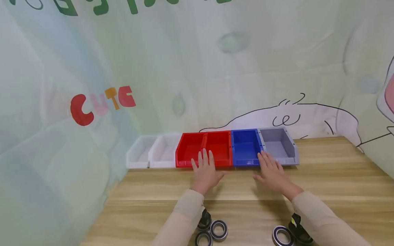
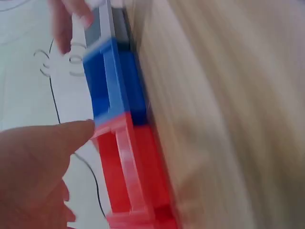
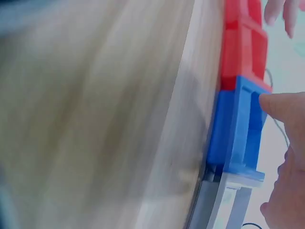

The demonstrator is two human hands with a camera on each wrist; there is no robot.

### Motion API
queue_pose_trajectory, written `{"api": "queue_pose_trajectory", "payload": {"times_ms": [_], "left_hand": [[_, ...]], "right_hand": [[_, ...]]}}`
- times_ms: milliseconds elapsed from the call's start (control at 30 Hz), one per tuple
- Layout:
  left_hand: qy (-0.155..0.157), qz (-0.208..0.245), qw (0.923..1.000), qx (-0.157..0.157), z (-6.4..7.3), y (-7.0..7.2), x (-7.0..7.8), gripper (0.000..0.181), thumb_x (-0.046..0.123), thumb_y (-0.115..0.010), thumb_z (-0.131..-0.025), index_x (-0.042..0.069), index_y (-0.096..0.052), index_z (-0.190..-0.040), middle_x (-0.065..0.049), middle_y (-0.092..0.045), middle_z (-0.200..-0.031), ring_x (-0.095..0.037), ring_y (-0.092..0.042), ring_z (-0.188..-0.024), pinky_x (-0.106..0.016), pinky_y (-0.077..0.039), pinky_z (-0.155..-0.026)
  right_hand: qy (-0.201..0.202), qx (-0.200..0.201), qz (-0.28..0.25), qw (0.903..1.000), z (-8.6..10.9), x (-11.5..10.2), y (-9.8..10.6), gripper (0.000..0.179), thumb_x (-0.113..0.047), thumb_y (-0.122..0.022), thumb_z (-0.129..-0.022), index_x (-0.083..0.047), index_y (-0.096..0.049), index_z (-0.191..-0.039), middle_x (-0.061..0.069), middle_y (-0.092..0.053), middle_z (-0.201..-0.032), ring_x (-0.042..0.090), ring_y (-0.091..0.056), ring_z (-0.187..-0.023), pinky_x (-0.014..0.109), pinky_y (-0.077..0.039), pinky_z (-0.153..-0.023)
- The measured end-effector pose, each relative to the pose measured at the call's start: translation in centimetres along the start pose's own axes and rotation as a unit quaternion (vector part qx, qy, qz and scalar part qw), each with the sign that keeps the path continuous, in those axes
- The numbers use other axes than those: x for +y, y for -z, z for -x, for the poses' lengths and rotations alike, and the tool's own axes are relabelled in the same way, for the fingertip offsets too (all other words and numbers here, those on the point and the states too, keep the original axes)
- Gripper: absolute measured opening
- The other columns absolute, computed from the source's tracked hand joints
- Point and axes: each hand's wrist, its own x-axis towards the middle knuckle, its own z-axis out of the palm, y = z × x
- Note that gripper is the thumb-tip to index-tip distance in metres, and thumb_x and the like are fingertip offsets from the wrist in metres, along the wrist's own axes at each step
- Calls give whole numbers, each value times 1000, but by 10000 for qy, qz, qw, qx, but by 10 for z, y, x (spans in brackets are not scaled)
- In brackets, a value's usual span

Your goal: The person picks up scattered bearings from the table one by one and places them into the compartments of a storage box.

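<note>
In the head view my left hand [image 1: 205, 172], fingers spread and straight, hovers in front of the two joined red bins [image 1: 219, 143], its fingertips overlapping their front edge. To the right, my right hand [image 1: 272, 172] reaches forward with fingers extended near the corner where the blue bin [image 1: 246, 147] meets the grey bin [image 1: 277, 143]. Nothing is held by either hand. In the left wrist view the left thumb [image 2: 71, 133] points at the seam of red and blue. The right thumb [image 3: 281, 105] overlaps the blue bin in the right wrist view.
Two translucent white bins [image 1: 166, 150] continue the row at the left. Near the table's front are bearing rings [image 1: 219, 230], with another bearing [image 1: 282, 235] at the right. Dark objects [image 1: 204, 219] sit partly behind the sleeves. A printed curtain [image 1: 184, 68] hangs behind the wooden table [image 1: 154, 191].
</note>
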Motion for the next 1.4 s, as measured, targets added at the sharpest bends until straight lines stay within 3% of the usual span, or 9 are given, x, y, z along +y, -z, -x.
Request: {"api": "queue_pose_trajectory", "payload": {"times_ms": [233, 400, 567, 700, 833, 967, 1133, 1400], "left_hand": [[97, -327, 9993, -147, -33, -1, -33, 101, 43, -75, -70, 7, -20, -147, -12, -18, -154, -34, -14, -141, -58, -11, -112], [-336, -18, 9991, -263, -60, -7, -60, 101, 36, -77, -70, 9, -17, -147, -8, -16, -155, -31, -12, -142, -55, -11, -114], [-710, 191, 9968, -304, -68, -21, -77, 104, 39, -75, -72, 15, -10, -149, -3, -12, -156, -29, -15, -141, -51, -17, -114], [-976, 161, 9951, -17, -72, -23, -77, 101, 42, -73, -73, 16, -12, -149, -2, -15, -156, -28, -20, -140, -50, -22, -113], [-1049, -32, 9943, 190, -74, -17, -72, 98, 43, -74, -72, 16, -19, -148, -3, -24, -153, -28, -25, -138, -48, -22, -113], [-991, -199, 9948, 146, -74, -13, -67, 97, 43, -74, -72, 15, -20, -148, -3, -25, -153, -27, -27, -137, -45, -21, -115], [-902, -95, 9958, 153, -72, -16, -62, 98, 39, -77, -71, 14, -21, -147, -4, -26, -152, -27, -29, -136, -43, -22, -114], [-979, -556, 9935, 140, -68, -21, -61, 97, 41, -77, -69, 11, -26, -146, -6, -31, -150, -26, -34, -133, -40, -25, -114]], "right_hand": [[-49, -12, 139, 9999, -27, 22, -4, 84, -24, -67, -81, 8, -18, -141, 28, -15, -149, 44, -14, -137, 65, -20, -103], [-121, -125, 240, 9996, -47, 36, -3, 91, -21, -72, -75, 9, -17, -142, 28, -12, -150, 45, -13, -137, 68, -22, -101], [-9, -312, 502, 9983, -56, 41, -8, 92, -20, -72, -73, 11, -19, -141, 29, -17, -148, 45, -19, -136, 64, -25, -103], [207, -22, 1119, 9935, -59, 43, -3, 86, -20, -73, -74, 13, -27, -137, 31, -26, -145, 45, -27, -133, 57, -29, -104], [307, -24, 1403, 9896, -60, 44, 7, 83, -22, -74, -76, 13, -28, -136, 31, -28, -144, 45, -28, -132, 57, -28, -105], [311, -126, 1504, 9881, -60, 42, 11, 83, -23, -73, -77, 14, -28, -136, 32, -28, -143, 45, -28, -132, 57, -29, -104], [281, -109, 1566, 9872, -58, 42, 10, 82, -23, -73, -77, 14, -28, -136, 32, -28, -143, 45, -29, -131, 57, -30, -103], [211, 31, 1558, 9876, -48, 39, 0, 81, -21, -75, -75, 13, -32, -135, 31, -32, -142, 44, -33, -130, 56, -33, -101]]}}
